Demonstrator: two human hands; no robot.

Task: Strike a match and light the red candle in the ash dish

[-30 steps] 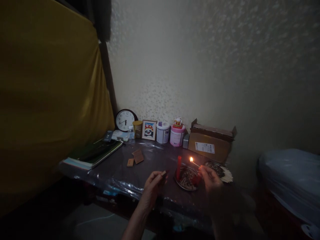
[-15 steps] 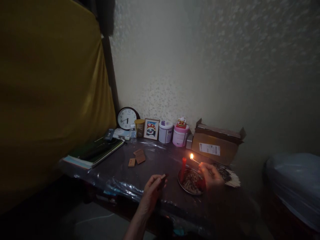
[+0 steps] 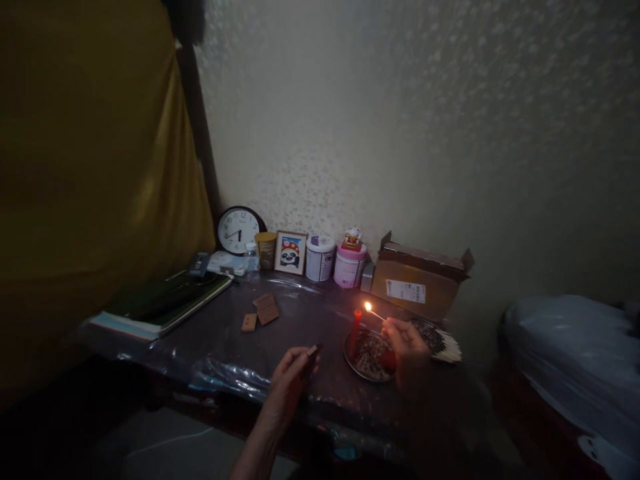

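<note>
My right hand (image 3: 405,343) is pinched closed on a thin lit match (image 3: 379,315), whose flame burns just above and to the right of a red candle (image 3: 355,333). The candle stands upright at the left side of a round metal dish (image 3: 353,365); dark bits and a red lump lie in the dish. No flame shows on the candle. Lower and to the left, my left hand (image 3: 290,377) grips a small brown matchbox (image 3: 313,351). Behind my right hand lies a fan of sticks with dark ends (image 3: 443,341), which look like matches.
Small brown boxes (image 3: 267,311) lie mid-table. At the back stand a clock (image 3: 239,230), a framed panda picture (image 3: 291,253), a white tin (image 3: 320,259), a pink tin (image 3: 349,267) with a figurine, and a cardboard box (image 3: 435,293). Books (image 3: 165,307) lie left.
The view has turned slightly right, so everything sits further left. The lit match has come a little closer to the candle top. My left hand keeps its hold on the matchbox.
</note>
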